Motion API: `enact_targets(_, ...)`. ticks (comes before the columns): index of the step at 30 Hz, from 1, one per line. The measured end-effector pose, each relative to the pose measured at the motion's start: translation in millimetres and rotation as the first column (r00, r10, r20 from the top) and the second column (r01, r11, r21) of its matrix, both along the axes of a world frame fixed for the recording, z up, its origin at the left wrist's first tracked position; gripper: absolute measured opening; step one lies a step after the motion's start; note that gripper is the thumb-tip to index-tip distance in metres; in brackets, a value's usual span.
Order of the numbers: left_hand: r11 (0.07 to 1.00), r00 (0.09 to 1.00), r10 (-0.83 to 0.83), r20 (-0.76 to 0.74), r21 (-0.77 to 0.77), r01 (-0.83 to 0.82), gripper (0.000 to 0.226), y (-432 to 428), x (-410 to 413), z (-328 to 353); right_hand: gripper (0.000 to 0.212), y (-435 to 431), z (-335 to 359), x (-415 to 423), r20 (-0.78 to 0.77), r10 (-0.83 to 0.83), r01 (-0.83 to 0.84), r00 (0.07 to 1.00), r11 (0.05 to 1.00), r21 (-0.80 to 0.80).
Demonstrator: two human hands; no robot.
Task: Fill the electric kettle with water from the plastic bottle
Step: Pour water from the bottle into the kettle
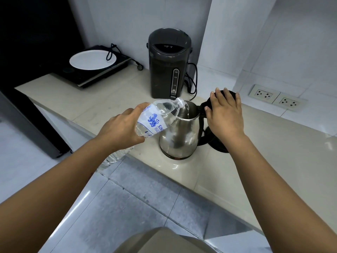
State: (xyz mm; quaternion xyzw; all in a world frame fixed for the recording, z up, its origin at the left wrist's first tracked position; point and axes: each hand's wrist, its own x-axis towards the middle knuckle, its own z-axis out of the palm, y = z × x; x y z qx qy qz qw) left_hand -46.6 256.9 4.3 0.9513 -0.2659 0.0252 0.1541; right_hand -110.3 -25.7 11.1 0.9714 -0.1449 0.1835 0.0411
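Presently the plastic bottle (156,119) is gripped by the left hand (120,128), its long axis tilted rightward with the neck over the mouth of the electric kettle (182,137) on the counter (273,161), while the lid (228,93) is pressed back by the flat right hand (224,114).

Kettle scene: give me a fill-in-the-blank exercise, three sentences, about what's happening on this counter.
The left hand tilts the plastic ____ over the electric kettle. The right hand rests on the kettle's raised black ____. A white ____ lies on the induction cooker.
Missing words: bottle; lid; plate.
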Motion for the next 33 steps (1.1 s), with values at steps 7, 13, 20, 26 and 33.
enact_targets(7,0.999,1.000,-0.015,0.021,0.049,0.014,0.098,1.3,-0.9,3.6,0.055,0.5,0.0,0.7,0.005,-0.005,0.005,1.000,1.000,0.002)
enact_targets(13,0.995,0.999,-0.015,0.047,0.096,0.011,0.098,1.9,-0.5,6.6,0.055,0.6,0.5,1.6,0.006,-0.009,0.009,1.000,1.000,0.017)
enact_targets(20,0.995,0.999,-0.018,0.038,0.103,0.014,0.097,2.1,0.4,8.7,0.056,1.0,1.0,1.6,0.010,-0.009,0.009,1.000,1.000,0.017)
enact_targets(26,0.994,1.000,-0.015,0.023,0.107,0.013,0.097,2.4,1.1,8.6,0.056,1.7,1.4,0.8,0.004,-0.012,0.012,1.000,1.000,-0.007)
enact_targets(33,0.994,0.999,-0.016,0.029,0.111,0.013,0.097,2.2,0.8,9.8,0.060,3.0,1.6,-0.7,-0.031,-0.025,0.024,0.999,0.999,-0.046)
